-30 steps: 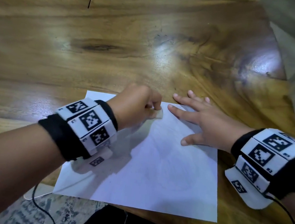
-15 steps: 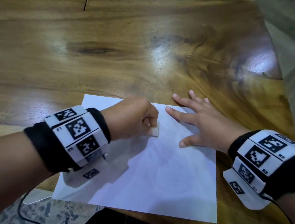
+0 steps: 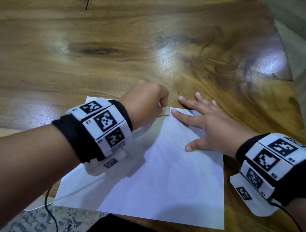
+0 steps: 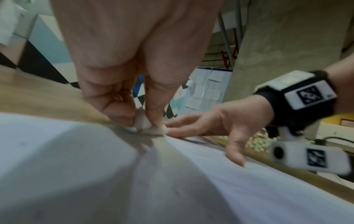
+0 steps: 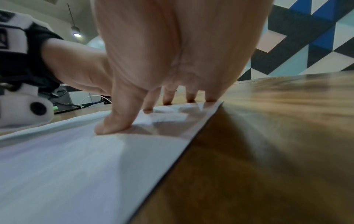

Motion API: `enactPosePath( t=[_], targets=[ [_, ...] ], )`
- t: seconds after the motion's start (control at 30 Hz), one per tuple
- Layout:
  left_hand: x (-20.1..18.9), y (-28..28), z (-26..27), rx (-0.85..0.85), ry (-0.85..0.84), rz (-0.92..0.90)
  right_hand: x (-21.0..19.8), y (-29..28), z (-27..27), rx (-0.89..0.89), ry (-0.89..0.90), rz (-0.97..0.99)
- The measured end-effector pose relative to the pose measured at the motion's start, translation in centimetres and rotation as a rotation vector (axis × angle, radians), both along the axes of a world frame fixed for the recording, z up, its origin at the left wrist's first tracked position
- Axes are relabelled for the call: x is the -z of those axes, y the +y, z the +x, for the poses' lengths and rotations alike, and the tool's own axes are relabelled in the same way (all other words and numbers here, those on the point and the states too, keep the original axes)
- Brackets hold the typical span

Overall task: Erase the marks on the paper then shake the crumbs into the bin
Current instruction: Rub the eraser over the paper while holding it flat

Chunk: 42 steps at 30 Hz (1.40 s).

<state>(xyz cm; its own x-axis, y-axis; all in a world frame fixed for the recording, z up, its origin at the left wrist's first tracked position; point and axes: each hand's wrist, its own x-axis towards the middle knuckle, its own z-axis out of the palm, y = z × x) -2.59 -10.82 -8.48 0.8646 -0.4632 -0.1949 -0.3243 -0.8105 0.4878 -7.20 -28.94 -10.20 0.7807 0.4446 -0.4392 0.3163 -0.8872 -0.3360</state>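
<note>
A white sheet of paper [image 3: 169, 184] with faint pencil marks lies on the wooden table near its front edge. My left hand [image 3: 146, 103] pinches a small white eraser [image 3: 165, 111] and presses it on the paper's far edge; the eraser [image 4: 149, 127] shows between thumb and fingers in the left wrist view. My right hand [image 3: 203, 121] lies flat with spread fingers on the paper's far right corner, holding the paper [image 5: 76, 166] down. The right hand [image 4: 210, 127] sits just right of the eraser. No bin is in view.
The wooden table [image 3: 118, 45] stretches far ahead and to the left. Its right edge [image 3: 292, 88] curves away, with grey floor beyond. Thin cables hang from both wrist devices below the table's front edge.
My left hand and the eraser slid away from me, from the paper's upper middle to its far edge. The right hand stayed flat on the corner.
</note>
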Motion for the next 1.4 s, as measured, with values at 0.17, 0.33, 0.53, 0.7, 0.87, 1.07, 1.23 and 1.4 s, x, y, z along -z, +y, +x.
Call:
enactPosePath(
  t=[0.17,0.33,0.53,0.7,0.87,1.07,1.23,1.4],
  targets=[
    [0.3,1.2,-2.8,0.105,0.064,-0.015,0.1,0.0,0.0,0.009,0.005,0.02],
    [0.3,0.4,-1.3,0.017,0.08,-0.04,0.1,0.0,0.0,0.015,0.002,0.025],
    [0.8,0.9,-3.0,0.156,0.032,-0.066,0.0,0.0,0.0,0.017,0.009,0.022],
    [0.8,1.1,-2.6,0.256,0.038,-0.031,0.1,0.0,-0.1,0.012,0.007,0.023],
    [0.9,1.1,-2.0,0.231,-0.018,-0.052,0.1,-0.1,0.0,0.009,0.003,0.012],
    [0.9,4.7,-5.1,0.391,0.19,-0.025,0.0,-0.1,-0.1,0.009,0.009,0.019],
    [-0.2,2.3,-0.7,0.079,0.081,-0.092,0.0,0.0,-0.1,0.027,0.015,0.031],
    [0.9,2.1,-2.8,0.183,0.016,-0.066,0.0,-0.1,-0.1,0.029,0.009,0.034]
  ],
)
